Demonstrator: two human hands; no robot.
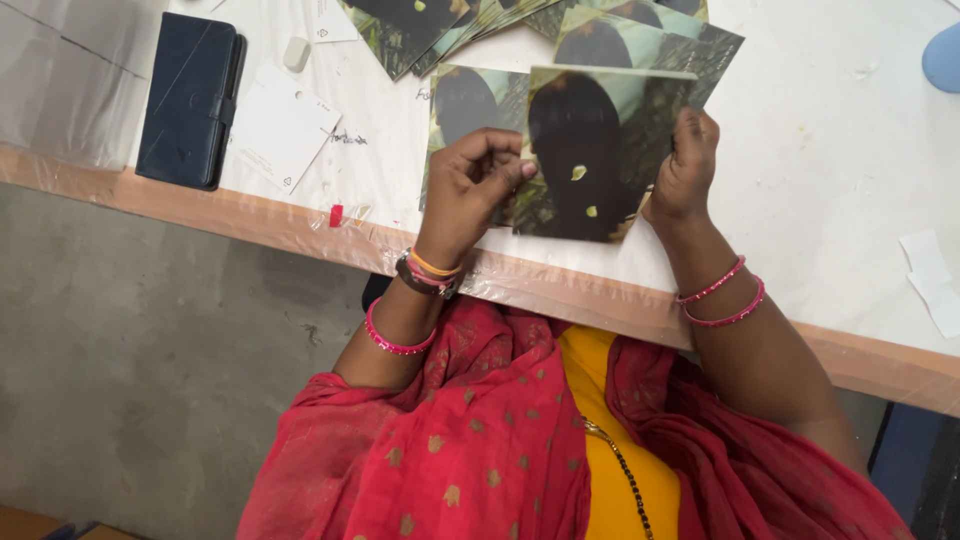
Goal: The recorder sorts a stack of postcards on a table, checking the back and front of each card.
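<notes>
A glossy photo print [590,150], dark with green and yellow flecks, is held just above the white table [830,150]. My left hand [472,185] pinches its left edge with thumb and fingers. My right hand [688,165] grips its right edge. Both wrists wear pink bangles. A second similar photo [462,100] lies directly behind the left hand, partly covered by the held print. More prints [440,25] are fanned out on the table beyond it, and another [640,45] lies overlapped just above the held one.
A dark blue wallet phone case [190,100] lies at the left, with a white card [285,125] and a small white block [296,52] beside it. Paper scraps [930,280] sit at the right. The taped brown table edge [250,220] runs across; grey floor lies below.
</notes>
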